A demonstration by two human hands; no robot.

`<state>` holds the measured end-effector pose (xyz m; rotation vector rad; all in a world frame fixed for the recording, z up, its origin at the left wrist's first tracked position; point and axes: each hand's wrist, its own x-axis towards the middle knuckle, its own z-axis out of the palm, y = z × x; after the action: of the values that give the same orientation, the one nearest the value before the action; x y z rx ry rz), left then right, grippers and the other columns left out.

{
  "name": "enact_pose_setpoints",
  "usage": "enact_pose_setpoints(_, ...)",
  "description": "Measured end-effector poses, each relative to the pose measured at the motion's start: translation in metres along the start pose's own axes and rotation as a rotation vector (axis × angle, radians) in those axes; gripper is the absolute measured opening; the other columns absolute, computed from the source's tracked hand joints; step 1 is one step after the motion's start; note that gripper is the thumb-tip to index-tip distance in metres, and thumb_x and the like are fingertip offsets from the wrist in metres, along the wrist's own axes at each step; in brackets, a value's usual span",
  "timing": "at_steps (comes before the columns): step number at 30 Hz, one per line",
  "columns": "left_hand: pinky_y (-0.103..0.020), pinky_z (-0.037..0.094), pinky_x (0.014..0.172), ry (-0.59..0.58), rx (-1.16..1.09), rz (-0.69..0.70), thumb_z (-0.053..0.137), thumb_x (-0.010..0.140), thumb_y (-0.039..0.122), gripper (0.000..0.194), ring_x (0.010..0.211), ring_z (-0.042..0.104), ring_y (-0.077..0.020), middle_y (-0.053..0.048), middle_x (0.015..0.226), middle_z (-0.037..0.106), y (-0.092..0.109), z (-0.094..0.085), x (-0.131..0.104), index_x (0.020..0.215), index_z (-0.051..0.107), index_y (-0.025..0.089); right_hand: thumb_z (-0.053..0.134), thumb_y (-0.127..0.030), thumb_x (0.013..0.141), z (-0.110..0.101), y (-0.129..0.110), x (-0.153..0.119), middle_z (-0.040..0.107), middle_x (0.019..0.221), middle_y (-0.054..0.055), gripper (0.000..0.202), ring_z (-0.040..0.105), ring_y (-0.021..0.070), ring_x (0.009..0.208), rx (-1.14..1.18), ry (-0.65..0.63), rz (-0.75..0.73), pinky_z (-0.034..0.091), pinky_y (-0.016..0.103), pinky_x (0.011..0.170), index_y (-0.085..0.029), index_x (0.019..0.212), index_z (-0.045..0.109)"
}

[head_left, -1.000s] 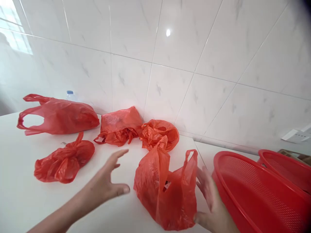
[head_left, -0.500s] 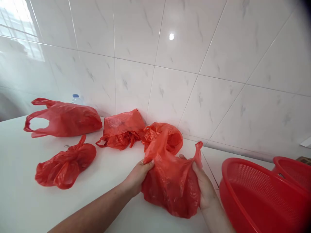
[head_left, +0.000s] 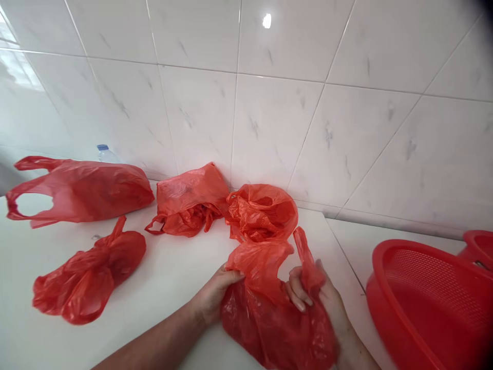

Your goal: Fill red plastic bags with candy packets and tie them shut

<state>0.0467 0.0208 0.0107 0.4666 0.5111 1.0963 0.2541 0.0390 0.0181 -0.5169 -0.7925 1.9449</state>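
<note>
A red plastic bag (head_left: 269, 313) hangs between my two hands above the white table (head_left: 169, 277). My left hand (head_left: 217, 293) pinches its left side, thumb on top. On the other side, my right hand (head_left: 318, 293) is closed round the bag near one handle loop, its fingers curled through the plastic. What lies inside the bag cannot be made out. Just behind it, against the wall, is a crumpled open red bag (head_left: 264, 213).
Further left lie a folded red bag (head_left: 192, 198), a large full red bag (head_left: 100, 190) and a knotted red bag (head_left: 92, 272). A bottle with a blue cap (head_left: 106, 153) stands behind. Red baskets (head_left: 419, 298) are at the right. A tiled wall (head_left: 269, 118) rises behind the table.
The view has shifted, and the held bag sits lower in it. My right hand's fingers now curl over the front of the bag below the handle, and the bag's opening has spread.
</note>
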Motion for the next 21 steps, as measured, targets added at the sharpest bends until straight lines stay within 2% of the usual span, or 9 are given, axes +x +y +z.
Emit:
enact_pose_setpoints(3, -0.037, 0.051, 0.085, -0.053, -0.002, 0.038, 0.07, 0.072, 0.015, 0.029, 0.092, 0.068, -0.0265, -0.01, 0.097, 0.072, -0.002, 0.002, -0.002, 0.1, 0.064, 0.015, 0.057, -0.041, 0.084, 0.001, -0.001, -0.004, 0.036, 0.045, -0.007, 0.028, 0.037, 0.0083, 0.044, -0.035, 0.015, 0.001, 0.04, 0.025, 0.058, -0.018, 0.094, 0.068)
enact_pose_setpoints(4, -0.037, 0.051, 0.084, -0.046, -0.009, 0.049, 0.069, 0.073, 0.016, 0.029, 0.091, 0.068, -0.0262, -0.01, 0.098, 0.072, -0.004, 0.003, -0.003, 0.101, 0.064, 0.015, 0.064, -0.04, 0.079, 0.003, -0.002, -0.005, 0.04, 0.047, -0.007, 0.033, 0.04, 0.0086, 0.046, -0.057, -0.006, 0.023, 0.04, 0.024, 0.057, -0.019, 0.105, 0.065)
enact_pose_setpoints(7, -0.035, 0.052, 0.079, 0.038, -0.016, 0.063, 0.067, 0.075, 0.02, 0.023, 0.085, 0.069, -0.0248, -0.01, 0.091, 0.072, -0.01, 0.009, -0.003, 0.097, 0.064, 0.013, 0.078, -0.039, 0.066, 0.012, -0.007, -0.008, 0.048, 0.052, -0.007, 0.075, 0.047, 0.0103, 0.052, -0.146, -0.098, 0.112, 0.038, 0.022, 0.053, -0.021, 0.131, 0.046)
enact_pose_setpoints(9, -0.032, 0.052, 0.074, 0.062, 0.012, 0.076, 0.067, 0.076, 0.022, 0.021, 0.079, 0.069, -0.0228, -0.009, 0.084, 0.072, -0.014, 0.014, -0.003, 0.095, 0.064, 0.013, 0.079, -0.036, 0.065, 0.02, -0.009, -0.009, 0.049, 0.053, -0.007, 0.084, 0.046, 0.0093, 0.051, -0.26, -0.165, 0.173, 0.034, 0.019, 0.05, -0.02, 0.136, 0.039)
enact_pose_setpoints(11, -0.029, 0.05, 0.066, 0.059, 0.092, 0.088, 0.067, 0.076, 0.024, 0.019, 0.07, 0.067, -0.0201, -0.007, 0.076, 0.07, -0.018, 0.018, -0.002, 0.09, 0.063, 0.012, 0.078, -0.037, 0.067, 0.026, -0.006, -0.009, 0.051, 0.056, -0.006, 0.073, 0.045, 0.009, 0.051, -0.37, -0.202, 0.2, 0.034, 0.02, 0.051, -0.019, 0.129, 0.046)
enact_pose_setpoints(14, -0.022, 0.043, 0.053, 0.091, 0.242, 0.096, 0.068, 0.072, 0.022, 0.014, 0.055, 0.059, -0.0131, -0.001, 0.063, 0.063, -0.024, 0.02, -0.001, 0.074, 0.057, 0.013, 0.075, -0.042, 0.066, 0.031, 0.001, -0.01, 0.057, 0.064, -0.001, 0.044, 0.049, 0.0116, 0.055, -0.428, -0.182, 0.147, 0.039, 0.026, 0.057, -0.018, 0.1, 0.062)
enact_pose_setpoints(16, -0.019, 0.037, 0.047, 0.114, 0.307, 0.118, 0.069, 0.07, 0.019, 0.02, 0.047, 0.05, -0.0078, 0.004, 0.056, 0.056, -0.027, 0.02, -0.003, 0.069, 0.049, 0.016, 0.073, -0.045, 0.068, 0.029, 0.005, -0.01, 0.058, 0.064, -0.001, 0.033, 0.049, 0.0116, 0.055, -0.441, -0.132, 0.126, 0.038, 0.025, 0.055, -0.019, 0.086, 0.062)
enact_pose_setpoints(19, -0.019, 0.041, 0.054, 0.151, 0.534, 0.233, 0.066, 0.074, 0.02, 0.021, 0.055, 0.052, -0.0082, 0.006, 0.064, 0.056, -0.028, 0.019, -0.009, 0.086, 0.05, 0.02, 0.067, -0.048, 0.074, 0.021, 0.007, -0.009, 0.053, 0.052, -0.004, 0.031, 0.043, 0.0084, 0.046, -0.523, -0.006, 0.134, 0.029, 0.022, 0.047, -0.018, 0.079, 0.059)
enact_pose_setpoints(21, -0.026, 0.048, 0.073, 0.107, 0.77, 0.354, 0.066, 0.075, 0.023, 0.039, 0.081, 0.06, -0.0151, 0.0, 0.091, 0.063, -0.028, 0.02, -0.014, 0.11, 0.048, 0.022, 0.063, -0.052, 0.077, 0.017, 0.007, -0.008, 0.048, 0.047, -0.006, 0.035, 0.04, 0.0078, 0.042, -0.581, 0.099, 0.139, 0.028, 0.022, 0.044, -0.018, 0.078, 0.059)
